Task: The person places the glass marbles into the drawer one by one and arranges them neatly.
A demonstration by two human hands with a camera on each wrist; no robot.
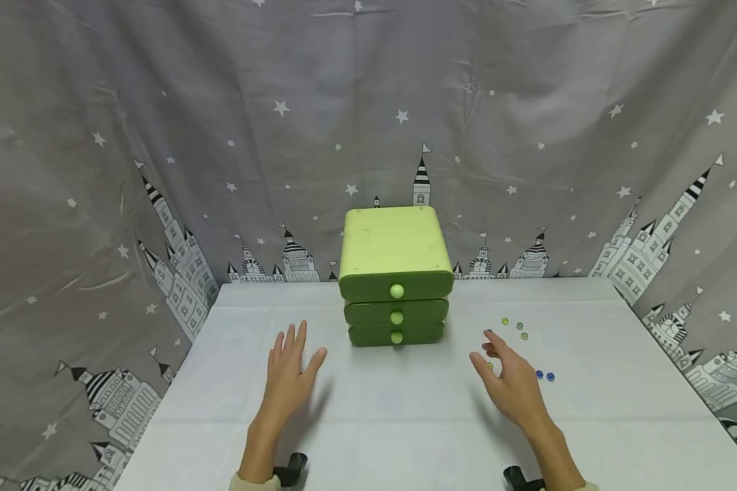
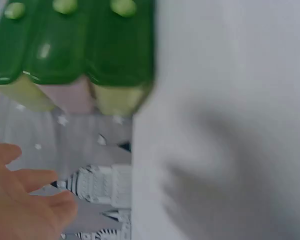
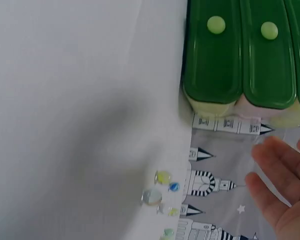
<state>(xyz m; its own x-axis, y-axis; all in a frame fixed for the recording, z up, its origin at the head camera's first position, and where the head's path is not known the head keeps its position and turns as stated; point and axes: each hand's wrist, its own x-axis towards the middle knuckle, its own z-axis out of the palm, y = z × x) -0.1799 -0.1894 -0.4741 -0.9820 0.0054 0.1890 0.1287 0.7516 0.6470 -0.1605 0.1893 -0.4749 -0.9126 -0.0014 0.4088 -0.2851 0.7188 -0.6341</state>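
A small green drawer cabinet [image 1: 396,239] stands at the back middle of the white table, its three dark green drawers closed, each with a round light green knob [image 1: 396,291]. To its front left hovers my left hand [image 1: 287,375], fingers spread and holding nothing. My right hand [image 1: 512,382] is to the front right, above the table, with loosely bent fingers and nothing in them. Close beyond and beside it lie several small glass beads, some yellow-green [image 1: 505,321], some blue [image 1: 550,376]; the hand partly covers a few. In the right wrist view the beads [image 3: 163,177] look clear and shiny.
The white table [image 1: 405,436] reaches back to a grey curtain [image 1: 282,157] printed with castles and stars, which also hangs along both sides. A black wrist strap piece [image 1: 291,470] shows at the left wrist, another [image 1: 522,479] at the right.
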